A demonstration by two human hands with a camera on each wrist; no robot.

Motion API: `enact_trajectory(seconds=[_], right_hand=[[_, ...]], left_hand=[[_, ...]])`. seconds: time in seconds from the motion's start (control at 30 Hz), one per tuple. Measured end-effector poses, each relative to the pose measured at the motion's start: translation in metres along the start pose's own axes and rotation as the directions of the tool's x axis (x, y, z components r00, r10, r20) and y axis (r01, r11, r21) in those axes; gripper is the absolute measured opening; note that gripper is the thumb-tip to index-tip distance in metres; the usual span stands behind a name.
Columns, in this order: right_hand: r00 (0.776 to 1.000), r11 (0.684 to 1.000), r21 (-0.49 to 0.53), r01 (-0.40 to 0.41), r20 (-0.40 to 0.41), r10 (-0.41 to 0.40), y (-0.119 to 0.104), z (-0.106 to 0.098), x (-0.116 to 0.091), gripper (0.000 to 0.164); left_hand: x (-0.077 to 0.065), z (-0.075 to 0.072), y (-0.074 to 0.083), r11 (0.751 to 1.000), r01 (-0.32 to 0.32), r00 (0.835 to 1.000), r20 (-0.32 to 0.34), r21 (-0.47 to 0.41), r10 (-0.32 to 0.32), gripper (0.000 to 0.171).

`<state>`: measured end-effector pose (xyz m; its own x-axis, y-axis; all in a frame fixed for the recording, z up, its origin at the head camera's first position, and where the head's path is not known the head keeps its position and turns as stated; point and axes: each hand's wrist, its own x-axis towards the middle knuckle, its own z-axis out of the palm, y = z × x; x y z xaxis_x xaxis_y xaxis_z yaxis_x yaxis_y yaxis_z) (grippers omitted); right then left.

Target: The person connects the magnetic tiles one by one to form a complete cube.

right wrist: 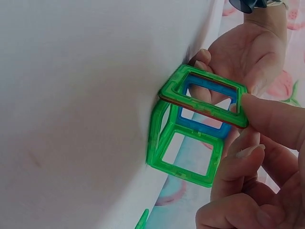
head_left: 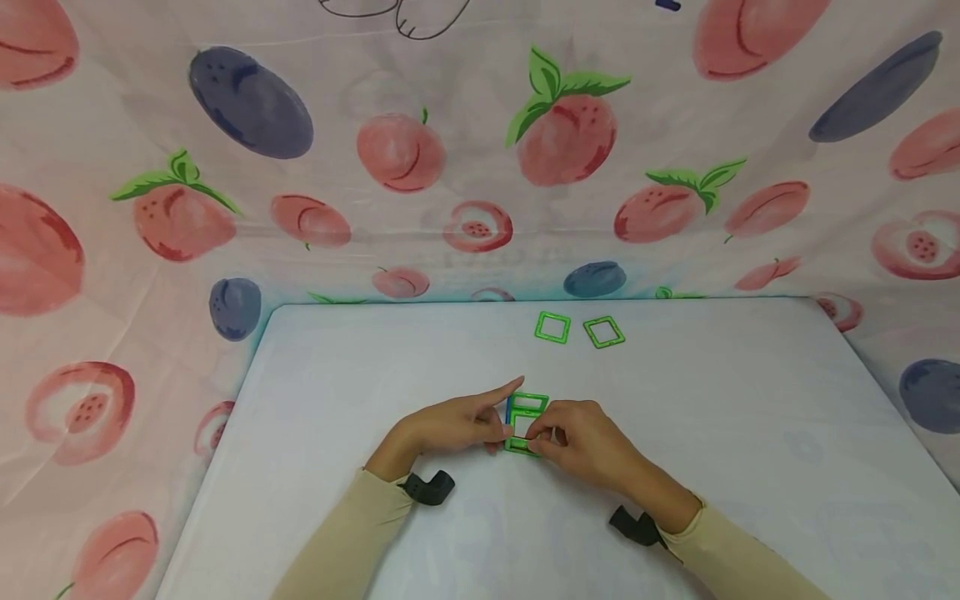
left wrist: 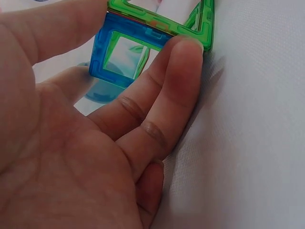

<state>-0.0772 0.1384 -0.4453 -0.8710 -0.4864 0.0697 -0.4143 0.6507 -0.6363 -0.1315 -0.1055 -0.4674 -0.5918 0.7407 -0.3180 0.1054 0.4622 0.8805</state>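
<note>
Green magnetic tiles and one blue magnetic tile (left wrist: 131, 28) stand together as a small box-like shape on the white table. The blue one forms the side nearest my left hand (head_left: 459, 423). My left thumb touches the near upper corner, bent fingers press at the blue tile's lower edge, and the index finger stretches past it. With thumb and fingers, my right hand (head_left: 581, 437) pinches the edge of the near green magnetic tile (right wrist: 205, 107), which is tilted. Another green tile (right wrist: 183, 179) stands on the far side. Fingers hide part of the shape in the head view.
Two loose green square tiles, one on the left (head_left: 552, 327) and one on the right (head_left: 604, 332), lie flat near the table's (head_left: 360, 358) back edge. A fruit-patterned cloth (head_left: 322, 275) hangs behind and beside the table.
</note>
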Motion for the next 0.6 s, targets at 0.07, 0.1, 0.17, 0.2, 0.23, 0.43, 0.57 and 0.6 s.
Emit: enact_trajectory(seconds=[0.07, 0.1, 0.17, 0.2, 0.23, 0.43, 0.57, 0.6], right_hand=[[1.000, 1.000, 0.004, 0.005, 0.001, -0.005, 0.0009, -0.0001, 0.0001, 0.006], [1.000, 1.000, 0.007, 0.009, 0.001, -0.009, 0.0016, -0.0002, 0.0001, 0.007], [1.000, 1.000, 0.016, 0.018, 0.005, -0.018, 0.0030, -0.0006, 0.0003, 0.006], [1.000, 0.999, 0.022, 0.023, 0.007, -0.023, 0.0038, -0.0010, 0.0003, 0.006], [1.000, 0.999, 0.026, 0.030, 0.009, -0.030, 0.0048, -0.0014, 0.0003, 0.006], [0.999, 0.998, 0.049, 0.047, 0.013, -0.047, 0.0082, -0.0041, 0.0017, 0.008], [0.999, 0.999, 0.031, 0.040, 0.027, -0.041, 0.0075, -0.0041, 0.0023, 0.004], [0.999, 0.999, 0.027, 0.038, 0.031, -0.039, 0.0071, -0.0040, 0.0022, 0.004]], left_hand=[[-0.0001, -0.0002, 0.0000, 1.000, -0.004, 1.000, 0.000, 0.021, 0.004, 0.076], [-0.0002, -0.0003, 0.0001, 1.000, -0.007, 1.000, 0.001, 0.030, 0.007, 0.076], [-0.0005, -0.0005, 0.0002, 0.999, -0.010, 1.000, 0.000, 0.046, 0.010, 0.075], [-0.0006, -0.0005, 0.0004, 0.999, -0.012, 1.000, 0.000, 0.048, 0.012, 0.075], [-0.0006, -0.0005, 0.0005, 0.999, -0.012, 1.000, -0.001, 0.050, 0.012, 0.075], [-0.0006, 0.0010, 0.0007, 0.999, -0.007, 1.000, -0.007, 0.047, 0.007, 0.075], [0.0000, 0.0018, 0.0007, 1.000, -0.006, 1.000, -0.010, 0.030, 0.007, 0.075], [0.0002, 0.0018, 0.0008, 1.000, -0.005, 1.000, -0.011, 0.027, 0.006, 0.074]])
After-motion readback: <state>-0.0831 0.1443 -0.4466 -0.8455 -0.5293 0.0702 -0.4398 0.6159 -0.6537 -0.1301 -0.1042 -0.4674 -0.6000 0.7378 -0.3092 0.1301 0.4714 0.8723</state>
